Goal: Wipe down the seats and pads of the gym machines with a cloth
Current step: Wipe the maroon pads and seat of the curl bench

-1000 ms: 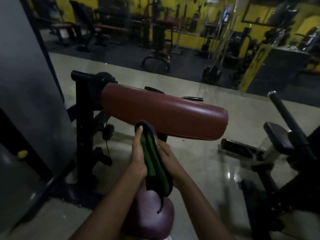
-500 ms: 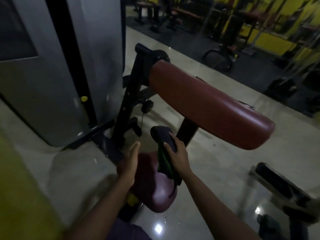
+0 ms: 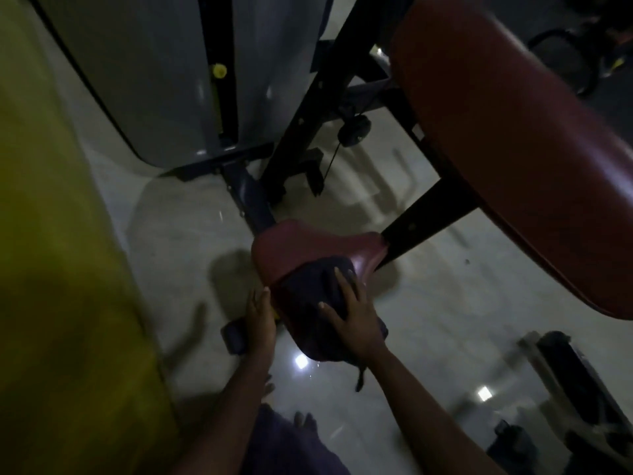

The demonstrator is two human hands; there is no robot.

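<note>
While right hand (image 3: pixel 356 320) presses cloth (image 3: pixel 305 303) flat-fingered on seat (image 3: pixel 308 243), left hand (image 3: pixel 261 318) touches seat edge, fingers straight.

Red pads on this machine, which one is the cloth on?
The small low seat, where the right hand presses the cloth; the long upper pad is bare.

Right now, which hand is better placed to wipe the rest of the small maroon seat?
Right. The right hand presses flat on the cloth, already on the near end of the seat, with bare padding ahead. The left hand has no cloth and touches the seat's left edge.
</note>
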